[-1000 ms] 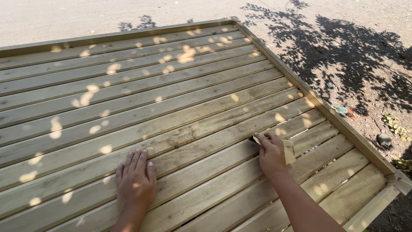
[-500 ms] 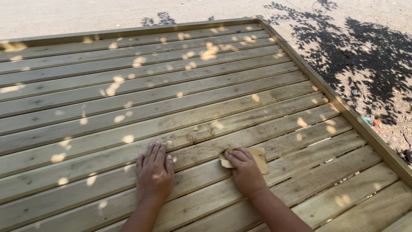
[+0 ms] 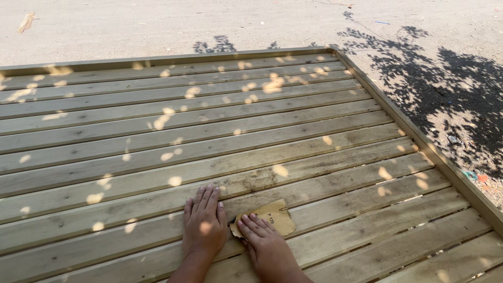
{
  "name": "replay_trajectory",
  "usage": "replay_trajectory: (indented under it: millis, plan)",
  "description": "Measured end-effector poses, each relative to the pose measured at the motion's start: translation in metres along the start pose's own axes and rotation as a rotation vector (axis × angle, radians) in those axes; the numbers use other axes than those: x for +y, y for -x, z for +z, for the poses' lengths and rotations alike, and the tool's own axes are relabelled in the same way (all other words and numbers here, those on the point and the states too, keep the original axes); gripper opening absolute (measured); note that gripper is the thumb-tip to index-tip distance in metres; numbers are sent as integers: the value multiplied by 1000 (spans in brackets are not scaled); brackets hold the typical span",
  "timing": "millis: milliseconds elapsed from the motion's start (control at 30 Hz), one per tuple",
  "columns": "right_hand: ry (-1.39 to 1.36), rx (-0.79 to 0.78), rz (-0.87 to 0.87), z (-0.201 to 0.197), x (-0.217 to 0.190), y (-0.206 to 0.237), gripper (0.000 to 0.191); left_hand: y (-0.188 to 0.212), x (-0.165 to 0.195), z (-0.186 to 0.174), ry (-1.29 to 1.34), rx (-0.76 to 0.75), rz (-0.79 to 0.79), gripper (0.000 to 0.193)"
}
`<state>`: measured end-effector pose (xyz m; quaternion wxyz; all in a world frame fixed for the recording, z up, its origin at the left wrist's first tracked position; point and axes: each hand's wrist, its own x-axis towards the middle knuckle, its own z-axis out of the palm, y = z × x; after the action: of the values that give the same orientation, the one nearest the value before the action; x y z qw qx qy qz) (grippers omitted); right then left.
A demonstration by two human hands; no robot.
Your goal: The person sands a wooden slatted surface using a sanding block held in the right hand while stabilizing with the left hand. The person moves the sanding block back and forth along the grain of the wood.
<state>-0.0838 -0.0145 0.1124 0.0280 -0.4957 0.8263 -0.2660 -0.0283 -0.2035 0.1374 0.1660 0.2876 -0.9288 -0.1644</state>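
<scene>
Right hand (image 3: 264, 242) pressing a tan sandpaper sheet (image 3: 268, 217) flat on a plank of the slatted wooden panel (image 3: 220, 126), fingers spread over its near edge. Left hand (image 3: 203, 222) just beside it, palm down, open, holding nothing. Likely trouble: sheet corner snagging in a gap between planks and tearing; fingertips catching splinters. Raised frame edge (image 3: 419, 139) along the right; sandy ground (image 3: 157, 23) beyond. Nothing blocking the hands.

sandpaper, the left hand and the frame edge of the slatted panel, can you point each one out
sandpaper (image 3: 276, 216), head view, on the tan backing beyond the fingers.
left hand (image 3: 203, 226), head view, on the back of the hand, flat on a slat.
frame edge (image 3: 414, 135), head view, on the right-side rail.
</scene>
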Motion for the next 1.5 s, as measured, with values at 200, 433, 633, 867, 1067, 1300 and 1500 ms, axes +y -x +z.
replay_trajectory:
  millis: [200,433,633,867,1067,1300,1500]
  plan:
    - [182,286,407,-77,106,17,43,0,-17,0,137,85,-9,46]
    - [80,192,255,-30,45,-16,45,0,-27,-5,516,420,25,44]
    - [-40,-40,-50,22,-18,-70,49,-6,-25,3,539,374,-11,47]
    - [169,279,377,-64,108,-47,43,-15,-33,10,425,315,-64,46]
    - [39,319,347,-30,72,-65,34,-15,-30,9,467,340,-78,44]
    - [-122,160,-36,18,4,-101,43,-20,-26,8,445,301,-92,45]
    - [79,336,295,-72,98,-69,41,-20,-31,6,437,269,-122,46]
